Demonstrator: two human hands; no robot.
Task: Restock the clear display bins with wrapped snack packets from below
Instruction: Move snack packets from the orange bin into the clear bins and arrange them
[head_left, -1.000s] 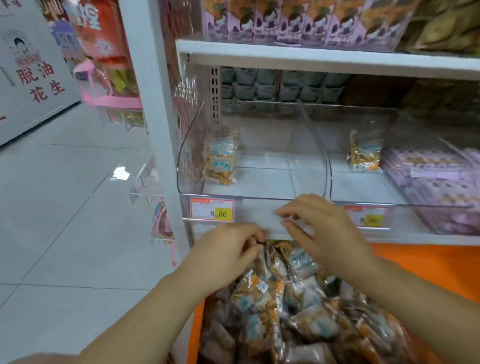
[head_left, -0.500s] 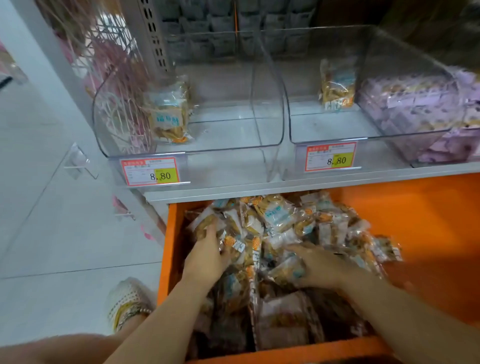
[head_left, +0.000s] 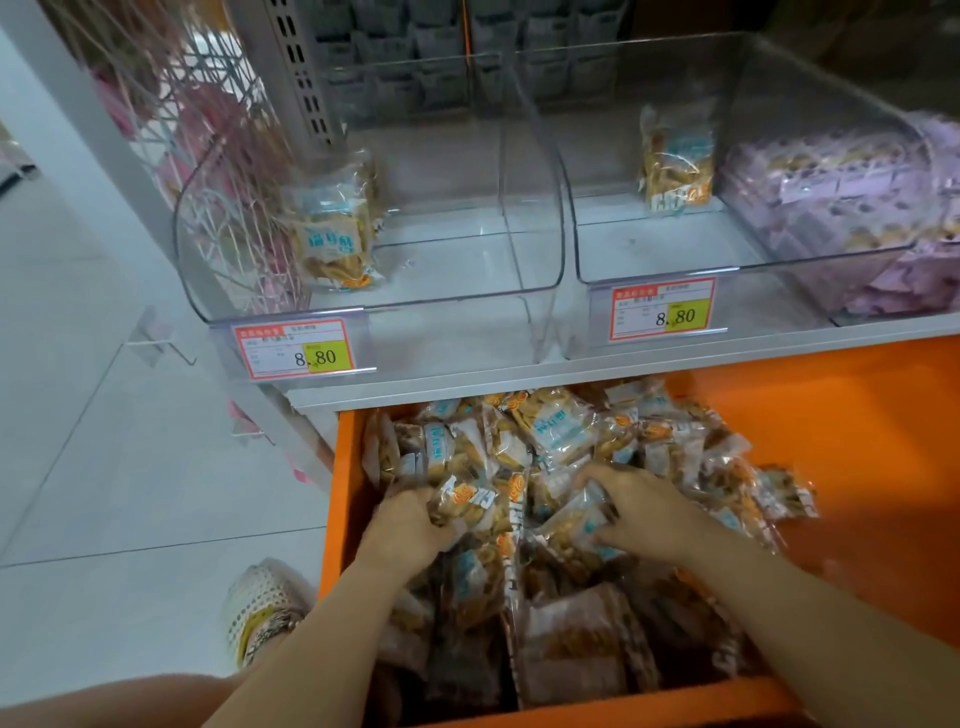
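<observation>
Shop aisle with a glossy pale tiled floor (head_left: 78, 467) on the left, a grey metal shelf (head_left: 467, 382) on the right, and a slotted upright post (head_left: 304, 67) behind it

I log this as a retail shop, snack aisle. Evidence: left price tag (head_left: 304, 349) and right price tag (head_left: 664, 310), both printed 8.80, clipped in front of clear display bins (head_left: 447, 299) on a grey shelf (head_left: 467, 388). There is a slotted metal shelving upright (head_left: 306, 78). Identical wrapped snack packets (head_left: 337, 244) sit in the bins and are heaped in an orange stock drawer (head_left: 831, 441) beneath. Pale tiled floor (head_left: 104, 467) runs alongside.
</observation>
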